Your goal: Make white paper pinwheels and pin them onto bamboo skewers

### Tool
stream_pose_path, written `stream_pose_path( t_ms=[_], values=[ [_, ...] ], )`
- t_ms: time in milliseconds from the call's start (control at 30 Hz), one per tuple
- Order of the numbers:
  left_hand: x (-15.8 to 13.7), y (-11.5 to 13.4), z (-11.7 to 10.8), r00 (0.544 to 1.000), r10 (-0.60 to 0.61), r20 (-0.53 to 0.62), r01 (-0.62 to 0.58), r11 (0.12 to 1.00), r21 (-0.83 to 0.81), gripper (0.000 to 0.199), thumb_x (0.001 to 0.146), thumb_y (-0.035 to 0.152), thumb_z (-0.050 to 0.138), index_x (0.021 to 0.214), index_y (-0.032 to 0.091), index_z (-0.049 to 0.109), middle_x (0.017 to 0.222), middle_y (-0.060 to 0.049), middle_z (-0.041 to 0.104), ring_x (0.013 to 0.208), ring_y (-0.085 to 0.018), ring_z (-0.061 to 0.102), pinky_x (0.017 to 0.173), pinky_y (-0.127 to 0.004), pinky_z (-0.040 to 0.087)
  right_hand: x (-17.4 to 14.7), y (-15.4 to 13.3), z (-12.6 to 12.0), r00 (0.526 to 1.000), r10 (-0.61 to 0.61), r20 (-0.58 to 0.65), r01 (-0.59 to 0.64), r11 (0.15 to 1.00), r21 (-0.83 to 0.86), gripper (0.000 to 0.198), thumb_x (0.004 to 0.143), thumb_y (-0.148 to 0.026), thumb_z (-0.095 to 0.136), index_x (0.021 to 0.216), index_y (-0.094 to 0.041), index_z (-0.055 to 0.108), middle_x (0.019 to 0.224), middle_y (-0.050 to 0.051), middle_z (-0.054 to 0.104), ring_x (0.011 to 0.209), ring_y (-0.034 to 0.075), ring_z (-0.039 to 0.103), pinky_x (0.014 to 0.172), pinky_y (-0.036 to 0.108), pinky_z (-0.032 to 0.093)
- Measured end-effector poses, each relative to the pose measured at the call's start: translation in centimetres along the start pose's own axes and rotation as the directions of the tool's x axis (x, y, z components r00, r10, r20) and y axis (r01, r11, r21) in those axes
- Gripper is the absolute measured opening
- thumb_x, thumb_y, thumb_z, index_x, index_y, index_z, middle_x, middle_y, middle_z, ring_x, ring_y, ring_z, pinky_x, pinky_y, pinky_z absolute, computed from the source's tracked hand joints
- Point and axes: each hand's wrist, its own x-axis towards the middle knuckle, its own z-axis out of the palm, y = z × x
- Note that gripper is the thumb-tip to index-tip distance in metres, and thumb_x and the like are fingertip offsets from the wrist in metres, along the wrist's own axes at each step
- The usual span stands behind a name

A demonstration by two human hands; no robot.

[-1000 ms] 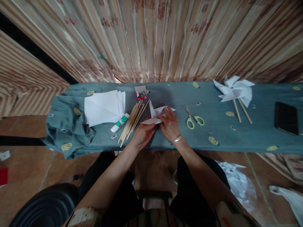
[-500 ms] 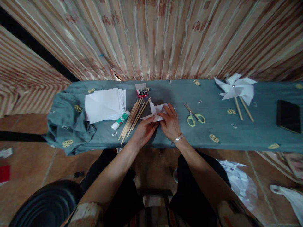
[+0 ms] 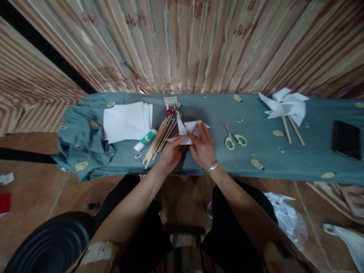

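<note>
A partly folded white paper pinwheel is held between my two hands, its points bent up and inward. My left hand grips the near left part, thumb on top of the paper. My right hand, with a silver bracelet at the wrist, presses fingers on the centre and right side. The fingertips beneath the paper are hidden. Just left lie several wooden sticks and a green and white glue stick. Behind them stands a small red box of metal pins. Scissors with green handles lie to the right.
A stack of white paper sheets lies at the left of the cloth-covered table. Finished pinwheels on sticks and a dark phone are at the right. A curtain hangs behind; a black stool stands at lower left.
A paper point on the left side now stands up higher and the folds toward the centre show more. Both hands stay on the paper. The view has shifted slightly.
</note>
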Motion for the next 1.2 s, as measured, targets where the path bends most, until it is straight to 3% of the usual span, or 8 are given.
stream_pose_path(
  t_ms=[167, 367, 533, 767, 1000, 1200],
  values=[
    [-0.2, 0.8, 0.0, 0.987, 0.140, 0.074, -0.146, 0.987, 0.072, 0.029, 0.070, 0.030, 0.073, 0.095, 0.015, 0.072, 0.104, -0.006, 0.075, 0.118, -0.027, 0.060, 0.105, -0.037, 0.041, -0.5, -1.0, 0.3, 0.997, -0.045, -0.061, 0.046, 0.999, 0.003, 0.054, 0.082, -0.015, 0.050, 0.136, -0.019, 0.049, 0.154, 0.016, 0.034, 0.149, 0.032, 0.018, 0.111, 0.057, 0.032],
    [-0.2, 1.3, -0.2, 0.965, 0.237, 0.112, -0.249, 0.963, 0.104, 0.039, 0.070, 0.033, 0.075, 0.105, 0.016, 0.070, 0.114, -0.007, 0.073, 0.124, -0.029, 0.057, 0.110, -0.040, 0.038, -0.8, -2.2, 0.4, 0.995, -0.083, -0.060, 0.081, 0.996, -0.041, 0.063, 0.083, -0.015, 0.049, 0.144, -0.020, 0.038, 0.159, 0.016, 0.024, 0.150, 0.033, 0.013, 0.110, 0.058, 0.032],
    [0.1, 0.9, -0.8, 0.946, 0.306, 0.108, -0.321, 0.931, 0.174, 0.047, 0.068, 0.028, 0.078, 0.112, 0.017, 0.068, 0.111, -0.007, 0.073, 0.115, -0.028, 0.063, 0.105, -0.040, 0.042, -0.8, -2.7, 0.6, 0.995, -0.086, -0.049, 0.082, 0.994, -0.073, 0.067, 0.079, -0.014, 0.051, 0.145, -0.016, 0.037, 0.160, 0.018, 0.018, 0.150, 0.036, 0.009, 0.110, 0.058, 0.030],
    [0.3, 1.1, -0.8, 0.946, 0.321, 0.042, -0.323, 0.923, 0.211, 0.048, 0.065, 0.021, 0.081, 0.111, 0.019, 0.068, 0.108, -0.004, 0.073, 0.105, -0.023, 0.066, 0.098, -0.032, 0.046, -0.5, -3.3, 0.9, 0.995, -0.082, -0.052, 0.078, 0.995, -0.063, 0.072, 0.075, -0.009, 0.051, 0.145, -0.015, 0.036, 0.159, 0.022, 0.022, 0.151, 0.036, 0.009, 0.110, 0.060, 0.028],
    [0.4, 1.3, -0.1, 0.935, 0.353, -0.019, -0.343, 0.919, 0.193, 0.045, 0.058, 0.016, 0.082, 0.101, 0.020, 0.069, 0.097, -0.003, 0.074, 0.103, -0.024, 0.066, 0.093, -0.032, 0.048, -0.2, -3.6, 1.2, 0.994, -0.074, -0.076, 0.069, 0.996, -0.059, 0.074, 0.074, -0.007, 0.050, 0.146, -0.017, 0.034, 0.159, 0.020, 0.022, 0.151, 0.035, 0.010, 0.109, 0.062, 0.028],
    [0.5, 1.5, 0.0, 0.932, 0.351, -0.090, -0.327, 0.921, 0.213, 0.039, 0.058, 0.014, 0.082, 0.094, 0.018, 0.068, 0.086, 0.000, 0.073, 0.082, -0.016, 0.066, 0.086, -0.028, 0.048, 0.0, -4.1, 1.4, 0.995, -0.073, -0.074, 0.069, 0.996, -0.051, 0.070, 0.075, -0.008, 0.050, 0.144, -0.014, 0.037, 0.158, 0.023, 0.023, 0.151, 0.034, 0.009, 0.111, 0.060, 0.027]
  ],
)
